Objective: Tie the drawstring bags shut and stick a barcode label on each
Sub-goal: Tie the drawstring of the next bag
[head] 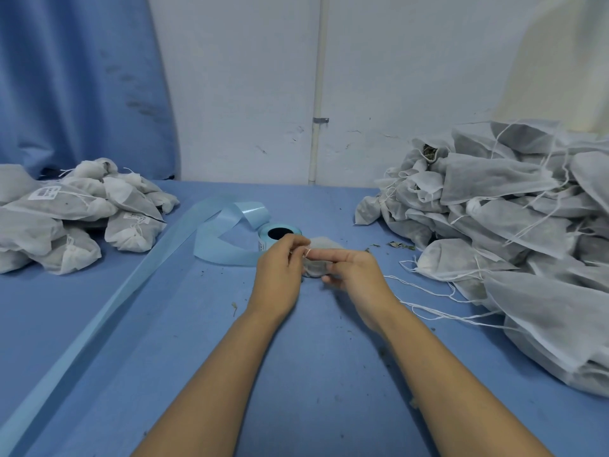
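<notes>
A small white drawstring bag (321, 247) lies on the blue table (296, 357) at its middle, mostly hidden behind my hands. My left hand (280, 270) pinches its white string (308, 251) at the fingertips. My right hand (354, 273) holds the bag from the right, its forefinger stretched left with the string looped over it. Just behind my left hand stands a roll of labels (280, 233) with a light blue backing strip (131, 285).
A heap of tied, labelled bags (75, 216) lies at the left. A bigger heap of untied bags (514, 232) with loose strings fills the right side. The backing strip runs off toward the near left edge. A blue curtain and a white wall stand behind.
</notes>
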The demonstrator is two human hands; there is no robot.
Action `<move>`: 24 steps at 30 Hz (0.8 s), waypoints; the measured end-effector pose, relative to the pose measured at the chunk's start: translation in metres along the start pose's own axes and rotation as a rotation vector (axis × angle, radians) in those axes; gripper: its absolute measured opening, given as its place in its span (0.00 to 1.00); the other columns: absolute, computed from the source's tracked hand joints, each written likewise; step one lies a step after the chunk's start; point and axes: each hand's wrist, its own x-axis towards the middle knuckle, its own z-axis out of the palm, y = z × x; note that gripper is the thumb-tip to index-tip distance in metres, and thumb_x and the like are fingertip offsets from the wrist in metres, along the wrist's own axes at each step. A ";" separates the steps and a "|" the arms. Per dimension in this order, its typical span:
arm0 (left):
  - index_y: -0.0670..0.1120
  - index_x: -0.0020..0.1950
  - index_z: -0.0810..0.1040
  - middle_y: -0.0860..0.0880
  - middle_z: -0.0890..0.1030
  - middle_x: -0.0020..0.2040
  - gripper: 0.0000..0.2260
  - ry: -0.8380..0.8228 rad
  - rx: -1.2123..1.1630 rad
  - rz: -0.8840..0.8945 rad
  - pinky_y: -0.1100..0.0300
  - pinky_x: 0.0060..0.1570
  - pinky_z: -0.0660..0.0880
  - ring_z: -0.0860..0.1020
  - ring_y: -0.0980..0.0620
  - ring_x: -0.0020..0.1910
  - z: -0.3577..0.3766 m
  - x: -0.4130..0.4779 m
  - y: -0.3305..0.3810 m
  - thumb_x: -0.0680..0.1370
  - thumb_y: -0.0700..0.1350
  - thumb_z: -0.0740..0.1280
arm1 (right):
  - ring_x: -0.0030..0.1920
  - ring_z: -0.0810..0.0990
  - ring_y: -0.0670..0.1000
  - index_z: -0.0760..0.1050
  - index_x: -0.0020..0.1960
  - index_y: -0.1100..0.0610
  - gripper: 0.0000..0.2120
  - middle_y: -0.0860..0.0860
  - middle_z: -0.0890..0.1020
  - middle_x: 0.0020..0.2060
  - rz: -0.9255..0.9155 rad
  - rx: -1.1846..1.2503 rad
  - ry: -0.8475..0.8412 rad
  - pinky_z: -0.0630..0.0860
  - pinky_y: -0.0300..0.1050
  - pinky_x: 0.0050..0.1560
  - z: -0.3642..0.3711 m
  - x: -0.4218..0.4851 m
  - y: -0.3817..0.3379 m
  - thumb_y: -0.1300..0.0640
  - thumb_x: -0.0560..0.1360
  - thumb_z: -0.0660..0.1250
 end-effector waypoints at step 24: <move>0.49 0.41 0.82 0.54 0.82 0.35 0.06 0.008 -0.201 -0.099 0.59 0.39 0.79 0.79 0.56 0.30 -0.004 -0.001 0.000 0.74 0.38 0.71 | 0.38 0.79 0.44 0.82 0.48 0.61 0.17 0.51 0.85 0.45 0.157 0.553 0.084 0.74 0.33 0.34 -0.011 0.000 -0.002 0.73 0.72 0.57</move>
